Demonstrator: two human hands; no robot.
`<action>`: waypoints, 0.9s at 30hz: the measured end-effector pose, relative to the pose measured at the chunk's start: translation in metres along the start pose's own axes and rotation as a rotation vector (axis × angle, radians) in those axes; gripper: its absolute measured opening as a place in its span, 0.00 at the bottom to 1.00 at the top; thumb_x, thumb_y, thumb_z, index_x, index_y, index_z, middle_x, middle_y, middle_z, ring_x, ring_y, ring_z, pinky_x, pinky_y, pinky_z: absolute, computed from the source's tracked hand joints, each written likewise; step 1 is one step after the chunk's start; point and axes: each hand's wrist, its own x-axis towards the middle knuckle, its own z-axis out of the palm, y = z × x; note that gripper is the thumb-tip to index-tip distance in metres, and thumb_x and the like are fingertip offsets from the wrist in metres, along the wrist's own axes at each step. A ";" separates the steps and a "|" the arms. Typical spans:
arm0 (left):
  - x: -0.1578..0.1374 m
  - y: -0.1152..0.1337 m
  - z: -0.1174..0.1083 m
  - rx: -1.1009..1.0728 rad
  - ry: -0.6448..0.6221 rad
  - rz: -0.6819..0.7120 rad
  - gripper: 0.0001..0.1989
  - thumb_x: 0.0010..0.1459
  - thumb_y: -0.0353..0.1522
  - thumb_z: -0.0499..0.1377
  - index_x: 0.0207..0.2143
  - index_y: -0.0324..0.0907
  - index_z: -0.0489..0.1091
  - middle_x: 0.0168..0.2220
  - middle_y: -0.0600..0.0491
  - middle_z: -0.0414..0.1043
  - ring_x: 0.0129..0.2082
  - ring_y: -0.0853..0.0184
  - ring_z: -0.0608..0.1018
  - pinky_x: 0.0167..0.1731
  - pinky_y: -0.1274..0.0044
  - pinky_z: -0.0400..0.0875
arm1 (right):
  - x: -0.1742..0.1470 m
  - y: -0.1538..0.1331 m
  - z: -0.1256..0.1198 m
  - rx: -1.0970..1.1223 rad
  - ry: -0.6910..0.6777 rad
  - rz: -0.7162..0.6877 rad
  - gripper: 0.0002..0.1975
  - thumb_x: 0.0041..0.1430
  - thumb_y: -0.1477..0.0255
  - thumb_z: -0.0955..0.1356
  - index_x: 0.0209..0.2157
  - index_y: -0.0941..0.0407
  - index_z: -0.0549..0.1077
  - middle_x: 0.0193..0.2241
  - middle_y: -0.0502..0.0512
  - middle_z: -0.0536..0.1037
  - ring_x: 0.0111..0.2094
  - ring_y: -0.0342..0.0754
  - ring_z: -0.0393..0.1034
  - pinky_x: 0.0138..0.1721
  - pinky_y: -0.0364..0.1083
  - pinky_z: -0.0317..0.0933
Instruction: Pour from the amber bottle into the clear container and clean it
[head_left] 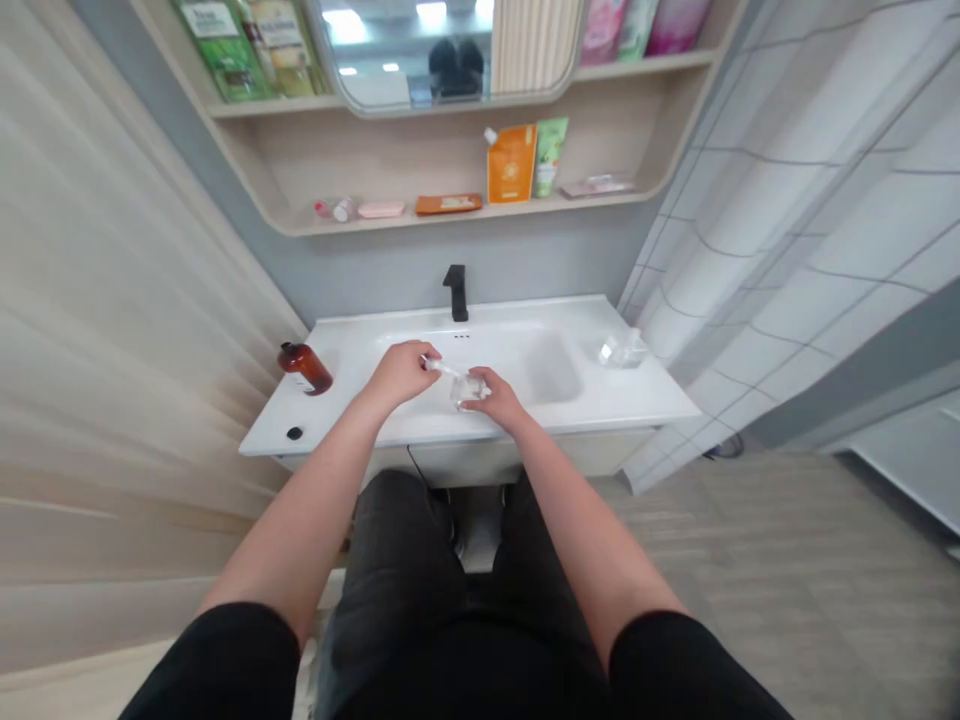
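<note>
Above the front of the white sink [551, 365], my right hand [501, 398] is closed around a small clear bottle [466, 390]. My left hand [406, 372] pinches a slim, whitish see-through piece [441, 367], perhaps a pump top with its tube. The inner end of that piece reaches to the bottle's upper left; whether it touches the bottle I cannot tell. Left of my hands, an amber bottle [306, 368] lies or leans on the counter. A small black cap [294, 433] sits near the counter's front left corner.
A black faucet [456, 292] stands behind the basin. Another clear bottle [622, 348] is at the counter's right end. Overhead, a shelf [360, 160] holds an orange pouch [511, 165], a green tube [550, 157] and small items beneath a mirror [397, 60]. A curtain [112, 300] hangs left.
</note>
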 end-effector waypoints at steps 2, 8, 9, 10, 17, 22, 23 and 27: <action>0.003 0.004 -0.001 0.020 -0.014 0.013 0.13 0.53 0.30 0.71 0.42 0.46 0.89 0.38 0.49 0.87 0.37 0.56 0.84 0.47 0.66 0.80 | 0.000 0.000 0.000 -0.006 0.001 -0.001 0.42 0.38 0.59 0.86 0.57 0.48 0.79 0.56 0.55 0.84 0.52 0.57 0.79 0.58 0.56 0.74; 0.002 0.005 -0.005 0.028 -0.030 -0.016 0.13 0.54 0.29 0.71 0.42 0.45 0.89 0.39 0.48 0.87 0.38 0.55 0.85 0.48 0.65 0.80 | -0.002 -0.005 0.001 -0.013 0.004 -0.003 0.41 0.38 0.61 0.86 0.56 0.49 0.79 0.56 0.55 0.84 0.51 0.57 0.79 0.56 0.55 0.75; 0.001 0.004 -0.006 0.028 -0.030 -0.020 0.13 0.54 0.29 0.71 0.42 0.45 0.89 0.39 0.49 0.87 0.38 0.55 0.85 0.48 0.65 0.80 | -0.002 -0.007 0.001 -0.021 0.008 -0.004 0.40 0.38 0.61 0.86 0.55 0.49 0.79 0.56 0.55 0.84 0.52 0.57 0.79 0.56 0.55 0.75; 0.000 0.003 -0.006 0.030 -0.028 -0.024 0.13 0.54 0.29 0.71 0.42 0.45 0.89 0.39 0.49 0.87 0.38 0.55 0.85 0.49 0.65 0.80 | -0.002 -0.008 0.001 -0.024 0.011 -0.002 0.40 0.38 0.61 0.86 0.55 0.49 0.80 0.56 0.55 0.84 0.52 0.58 0.79 0.55 0.55 0.75; 0.010 0.006 0.011 0.046 -0.066 0.028 0.14 0.53 0.28 0.71 0.43 0.46 0.90 0.42 0.47 0.88 0.43 0.51 0.87 0.53 0.63 0.81 | -0.003 -0.013 0.002 0.007 0.011 0.005 0.40 0.37 0.61 0.86 0.55 0.48 0.80 0.56 0.55 0.84 0.54 0.59 0.79 0.56 0.57 0.77; 0.013 0.004 0.052 -0.068 -0.117 0.005 0.19 0.56 0.30 0.74 0.51 0.45 0.89 0.45 0.45 0.89 0.47 0.50 0.88 0.56 0.61 0.82 | -0.003 -0.011 0.000 -0.006 0.015 -0.008 0.40 0.38 0.62 0.87 0.55 0.49 0.80 0.56 0.58 0.85 0.55 0.61 0.79 0.56 0.58 0.76; 0.011 0.001 0.062 -0.112 -0.093 -0.021 0.20 0.57 0.30 0.74 0.53 0.45 0.88 0.47 0.45 0.89 0.48 0.50 0.88 0.57 0.61 0.82 | -0.002 -0.010 -0.001 -0.013 0.015 -0.008 0.40 0.38 0.62 0.86 0.56 0.49 0.80 0.56 0.58 0.85 0.55 0.61 0.79 0.57 0.58 0.76; -0.005 -0.010 0.096 -0.292 -0.005 -0.083 0.17 0.66 0.31 0.67 0.56 0.47 0.85 0.57 0.45 0.88 0.57 0.52 0.88 0.64 0.60 0.81 | 0.001 -0.006 -0.001 -0.050 0.012 0.004 0.39 0.39 0.61 0.86 0.56 0.49 0.79 0.54 0.57 0.85 0.51 0.59 0.79 0.57 0.58 0.75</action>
